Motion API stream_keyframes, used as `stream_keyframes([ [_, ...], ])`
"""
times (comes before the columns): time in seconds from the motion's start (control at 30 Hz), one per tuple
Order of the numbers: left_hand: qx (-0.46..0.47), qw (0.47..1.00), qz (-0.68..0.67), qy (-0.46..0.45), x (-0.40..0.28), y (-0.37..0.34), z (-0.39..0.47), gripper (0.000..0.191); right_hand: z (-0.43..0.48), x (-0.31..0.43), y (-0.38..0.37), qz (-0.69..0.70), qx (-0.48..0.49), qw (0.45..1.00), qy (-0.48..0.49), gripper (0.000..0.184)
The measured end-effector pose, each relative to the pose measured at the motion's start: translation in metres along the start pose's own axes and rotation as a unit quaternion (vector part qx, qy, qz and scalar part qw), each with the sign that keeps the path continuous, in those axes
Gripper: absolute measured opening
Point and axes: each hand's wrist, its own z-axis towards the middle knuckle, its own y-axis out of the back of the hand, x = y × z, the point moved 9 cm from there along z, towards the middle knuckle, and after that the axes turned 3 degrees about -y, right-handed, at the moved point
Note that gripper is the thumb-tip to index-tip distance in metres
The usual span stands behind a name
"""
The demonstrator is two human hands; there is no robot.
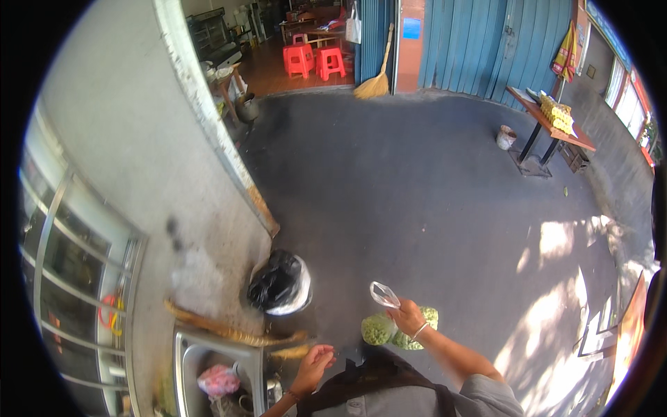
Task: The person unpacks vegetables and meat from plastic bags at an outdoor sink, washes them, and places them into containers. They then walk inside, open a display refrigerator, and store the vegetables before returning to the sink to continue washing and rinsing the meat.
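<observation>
My right hand (408,316), with a pale bracelet at the wrist, grips the looped handles (384,295) of clear plastic bags. Below and behind that hand hang the bags of chopped-looking green vegetables (379,329), bulging on both sides of it. What exactly the green pieces are is too small to tell. My left hand (316,363) is held before my body, near the right rim of a stainless steel sink (259,372). Its fingers curl loosely, and I see nothing in them. Inside the sink lies a pink plastic bag (219,380).
A bin lined with a black bag (276,281) stands by the wall corner, left of my hands. A long yellowish stalk or stick (224,329) lies behind the sink. Farther off are a straw broom (376,84), red plastic stools (298,60) and a small table (544,117).
</observation>
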Motion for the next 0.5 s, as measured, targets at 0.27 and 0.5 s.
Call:
stream_keyframes([
  [0.27,-0.156,0.973,-0.108,0.133,0.004,0.060,0.192,0.022,0.225,-0.123,0.107,0.020,-0.094,0.988,-0.124,0.044],
  [0.5,-0.275,0.840,-0.399,0.242,0.063,0.181,0.346,0.017,0.370,-0.263,0.164,-0.025,-0.094,0.947,-0.306,0.047],
])
